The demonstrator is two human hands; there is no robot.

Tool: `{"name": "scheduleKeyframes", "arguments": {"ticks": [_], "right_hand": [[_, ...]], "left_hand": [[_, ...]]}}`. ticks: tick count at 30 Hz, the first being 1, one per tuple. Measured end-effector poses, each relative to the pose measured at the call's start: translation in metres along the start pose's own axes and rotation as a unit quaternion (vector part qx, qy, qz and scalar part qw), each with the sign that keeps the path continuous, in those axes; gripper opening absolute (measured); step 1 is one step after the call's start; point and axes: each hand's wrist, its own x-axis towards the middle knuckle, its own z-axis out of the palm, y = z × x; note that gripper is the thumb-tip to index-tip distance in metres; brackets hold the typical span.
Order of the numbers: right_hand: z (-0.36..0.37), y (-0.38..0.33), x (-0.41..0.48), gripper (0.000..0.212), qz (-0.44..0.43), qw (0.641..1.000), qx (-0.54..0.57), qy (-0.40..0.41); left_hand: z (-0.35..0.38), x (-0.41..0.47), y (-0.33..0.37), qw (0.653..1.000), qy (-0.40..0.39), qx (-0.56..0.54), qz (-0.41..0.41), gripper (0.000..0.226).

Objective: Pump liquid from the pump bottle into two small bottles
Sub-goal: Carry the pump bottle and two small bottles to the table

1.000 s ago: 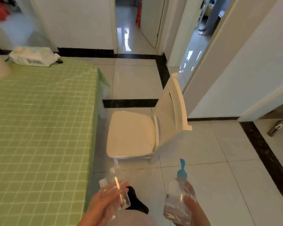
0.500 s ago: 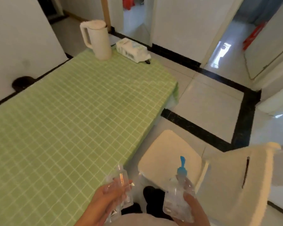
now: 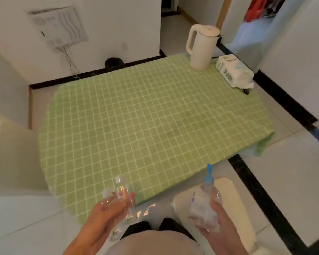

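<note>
- L hand (image 3: pixel 103 216), 7 o'clock: grips both small bottles (image 3: pixel 122 194) bunched together, just over the near edge of the bench (image 3: pixel 145 116).
- R hand (image 3: pixel 221 219), 5 o'clock: wrapped round pump bottle (image 3: pixel 203 207), blue nozzle up, above chair (image 3: pixel 232 188).
- Risk: two slick clear bottles in one grip; one could slip & drop to the floor while being set down.
- Risk: a squeeze or a bump on the nozzle may squirt liquid early.
- Vs 0.5 s ago: view swung left, bench now dead ahead; kettle (image 3: pixel 201 48) & wipes (image 3: pixel 232 70) now at 1 o'clock. Both grips unchanged.
</note>
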Motion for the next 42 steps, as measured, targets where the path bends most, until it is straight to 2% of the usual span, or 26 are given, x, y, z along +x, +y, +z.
{"name": "scheduleKeyframes", "arguments": {"ticks": [2,5,7,12,15,17,20,23,26,28,32,35,39,42], "right_hand": [[0.005,-0.003,0.005,0.053,0.016,1.000,-0.019,-0.007],[0.006,-0.005,0.011,0.041,0.021,1.000,-0.013,-0.002],[0.005,-0.003,0.009,0.044,0.008,1.000,-0.027,-0.001],[0.011,-0.004,0.007,0.043,-0.010,0.999,-0.047,-0.012],[0.018,-0.004,0.012,0.042,-0.011,0.997,-0.071,-0.038],[0.023,-0.003,0.020,0.039,-0.009,0.995,-0.084,-0.046],[0.032,-0.005,0.033,0.037,-0.014,0.991,-0.109,-0.070],[0.038,-0.010,0.050,0.054,-0.027,0.986,-0.139,-0.092],[0.042,-0.016,0.072,0.045,-0.025,0.979,-0.170,-0.113],[0.043,-0.025,0.089,0.046,-0.015,0.971,-0.197,-0.133],[0.050,-0.059,0.129,0.072,-0.016,0.952,-0.241,-0.186],[0.044,-0.091,0.172,0.090,-0.037,0.939,-0.276,-0.200],[0.032,-0.147,0.252,0.094,-0.093,0.912,-0.357,-0.180],[0.028,-0.192,0.321,0.081,-0.150,0.883,-0.399,-0.199]], "left_hand": [[-0.006,-0.001,0.005,1.000,-0.006,-0.009,0.012,0.047],[-0.013,-0.004,0.010,0.999,-0.013,-0.023,0.018,0.035],[-0.015,-0.004,0.010,0.999,-0.022,-0.018,0.013,0.035],[-0.014,-0.001,0.011,0.999,-0.043,-0.008,0.010,0.065],[-0.003,0.004,0.013,0.998,-0.053,0.001,0.021,0.091],[0.004,0.009,0.010,0.998,-0.052,0.002,0.029,0.096],[0.009,0.020,0.005,0.998,-0.052,0.007,0.039,0.092],[0.012,0.036,-0.001,0.997,-0.056,0.008,0.050,0.084],[0.020,0.054,-0.006,0.996,-0.059,0.016,0.060,0.065],[0.029,0.065,-0.009,0.996,-0.046,0.037,0.071,0.050],[0.060,0.094,-0.009,0.995,-0.028,0.059,0.081,0.059],[0.086,0.140,-0.004,0.990,-0.032,0.099,0.093,0.049],[0.135,0.229,0.012,0.982,-0.025,0.130,0.131,0.048],[0.173,0.303,0.018,0.969,-0.008,0.167,0.183,0.048]]}}
